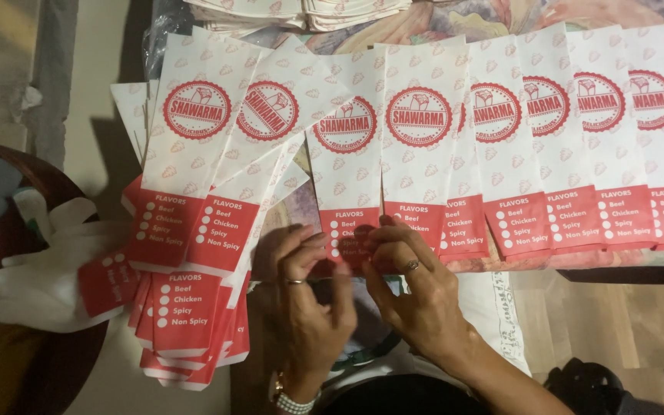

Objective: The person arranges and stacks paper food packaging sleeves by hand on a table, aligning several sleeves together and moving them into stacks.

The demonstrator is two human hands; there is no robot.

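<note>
Head view: hands (363,284) on paper bag (345,177)

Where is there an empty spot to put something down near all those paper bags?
Bare wood shows at lower right, below the row of bags and right of the right hand. It is crowded along the table edge, and at the fanned pile beside the left hand.

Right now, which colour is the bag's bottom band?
Red, on the paper bag both hands hold; head view.
</note>
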